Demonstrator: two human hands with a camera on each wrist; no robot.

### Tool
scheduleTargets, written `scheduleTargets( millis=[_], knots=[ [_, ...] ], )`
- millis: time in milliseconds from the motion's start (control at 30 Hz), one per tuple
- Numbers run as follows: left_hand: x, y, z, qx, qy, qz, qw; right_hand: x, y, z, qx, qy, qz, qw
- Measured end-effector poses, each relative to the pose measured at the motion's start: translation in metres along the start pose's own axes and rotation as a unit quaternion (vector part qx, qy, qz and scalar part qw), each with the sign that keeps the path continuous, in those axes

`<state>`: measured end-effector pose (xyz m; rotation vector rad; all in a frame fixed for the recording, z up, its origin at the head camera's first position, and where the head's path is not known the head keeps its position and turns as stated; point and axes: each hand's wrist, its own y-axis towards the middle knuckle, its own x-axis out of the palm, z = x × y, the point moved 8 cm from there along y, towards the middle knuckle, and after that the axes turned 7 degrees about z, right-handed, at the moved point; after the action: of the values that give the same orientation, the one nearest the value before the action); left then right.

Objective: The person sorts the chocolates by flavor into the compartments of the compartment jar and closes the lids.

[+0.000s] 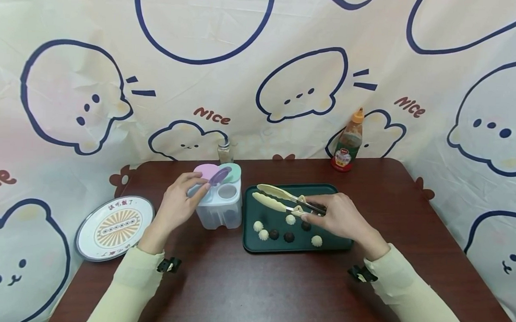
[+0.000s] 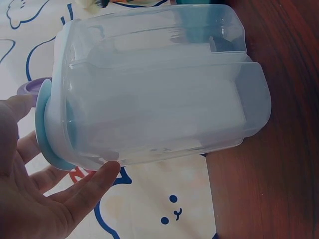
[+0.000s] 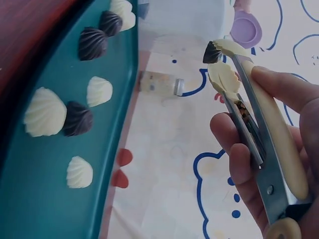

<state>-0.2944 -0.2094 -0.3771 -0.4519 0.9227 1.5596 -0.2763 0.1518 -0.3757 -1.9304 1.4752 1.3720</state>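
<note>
"nice" on the backdrop cloth (image 1: 216, 116), plate (image 1: 114, 228) and bottle label (image 1: 342, 157) unreadable

Head view: taken from above and behind both forearms, facing forward and down over the whole dark table (image 1: 252, 285) to the printed backdrop, at moderate distance. Left wrist view: very close, beside the left hand (image 2: 35, 194), facing the side of the clear plastic container (image 2: 159, 84), which the head view shows whole (image 1: 219, 205). Right wrist view: close and rolled sideways, looking along the right hand (image 3: 279, 164) and the tongs (image 3: 249, 104) past the green tray (image 3: 45, 189); it shares tray (image 1: 297, 247) and tongs (image 1: 278, 198) with the head view.
</note>
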Motion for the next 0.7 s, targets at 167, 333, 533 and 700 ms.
scheduleTargets(
  millis=[167, 333, 533, 700],
  knots=[
    [0.000, 0.000, 0.000, 0.000, -0.001, 0.000, 1.0000, -0.005, 0.005, -0.009, -0.010, 0.000, 0.016, 1.000],
    [0.001, -0.002, 0.000, -0.002, -0.001, -0.001, 1.0000, -0.008, 0.010, -0.020, -0.021, 0.004, 0.024, 0.999],
    [0.001, -0.001, -0.001, -0.002, 0.001, -0.002, 1.0000, -0.006, 0.016, -0.033, -0.029, 0.019, 0.028, 0.999],
    [0.001, -0.001, 0.000, -0.004, 0.002, -0.003, 1.0000, -0.003, 0.022, -0.044, -0.043, 0.009, 0.033, 0.998]
  ],
)
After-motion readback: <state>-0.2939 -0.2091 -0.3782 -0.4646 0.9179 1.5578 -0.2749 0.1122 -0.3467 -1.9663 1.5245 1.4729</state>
